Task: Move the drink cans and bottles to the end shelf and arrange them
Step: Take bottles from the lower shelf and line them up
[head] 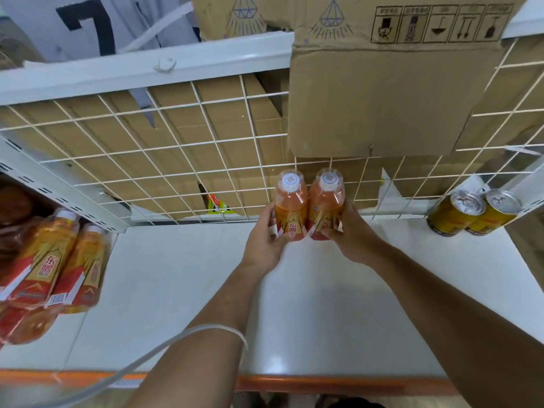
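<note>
Orange drink in both: left bottle (291, 207) and right bottle (326, 206), upright, side by side, touching. They sit far middle of the white shelf (206, 275), just in front of the wire grid (147, 148). Left hand (265, 242) grips the left bottle low on the label; right hand (350, 240) grips the right bottle the same way. Can't tell if the bases touch the shelf. Two yellow cans (471, 213) far right by the grid. Blurred spare bottles (59, 260) at left edge. Cardboard (382, 98) behind the grid.
</note>
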`<state>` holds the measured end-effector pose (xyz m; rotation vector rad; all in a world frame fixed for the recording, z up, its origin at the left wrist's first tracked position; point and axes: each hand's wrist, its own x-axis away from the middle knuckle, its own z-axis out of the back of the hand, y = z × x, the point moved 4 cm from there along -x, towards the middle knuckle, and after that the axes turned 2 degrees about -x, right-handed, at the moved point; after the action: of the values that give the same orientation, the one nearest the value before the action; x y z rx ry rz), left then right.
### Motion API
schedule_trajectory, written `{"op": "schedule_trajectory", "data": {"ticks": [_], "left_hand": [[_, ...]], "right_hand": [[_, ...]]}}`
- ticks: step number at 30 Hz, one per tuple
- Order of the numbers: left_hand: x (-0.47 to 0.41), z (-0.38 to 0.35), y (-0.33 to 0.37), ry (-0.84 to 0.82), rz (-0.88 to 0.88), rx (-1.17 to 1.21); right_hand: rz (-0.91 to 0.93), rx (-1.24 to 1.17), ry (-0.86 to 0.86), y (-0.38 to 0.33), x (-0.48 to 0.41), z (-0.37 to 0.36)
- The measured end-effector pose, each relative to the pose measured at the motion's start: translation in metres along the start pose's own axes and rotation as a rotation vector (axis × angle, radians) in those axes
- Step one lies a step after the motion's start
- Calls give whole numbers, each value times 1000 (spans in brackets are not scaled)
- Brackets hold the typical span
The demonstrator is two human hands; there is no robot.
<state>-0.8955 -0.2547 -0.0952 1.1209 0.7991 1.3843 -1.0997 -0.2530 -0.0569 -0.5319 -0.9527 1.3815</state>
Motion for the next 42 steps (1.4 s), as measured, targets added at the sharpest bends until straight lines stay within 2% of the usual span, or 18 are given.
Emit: {"op": "schedule_trajectory", "data": {"ticks": [12, 17, 20, 22, 25, 28, 34, 42], "left_hand": [[2, 0, 1, -21, 8, -54], [17, 6, 25, -162, 64, -165], [48, 27, 63, -56, 40, -434], [70, 46, 84, 30, -37, -659], [103, 70, 113, 59, -147, -1014], [144, 97, 134, 145, -200, -1122], [250, 184, 127, 266, -198, -1151], [365, 306, 48, 351, 4, -1114]], "right_hand": [[-57, 33, 19, 6, -3, -6], [-101, 93, -27, -10, 10, 0], [-104, 307, -99, -28, 30, 10], [-50, 427, -104, -53, 53, 21], [76, 592, 10, -93, 88, 31], [203, 730, 135, -139, 132, 28], [318, 790, 158, -202, 218, -43], [480, 787, -44, -292, 261, -202]]}}
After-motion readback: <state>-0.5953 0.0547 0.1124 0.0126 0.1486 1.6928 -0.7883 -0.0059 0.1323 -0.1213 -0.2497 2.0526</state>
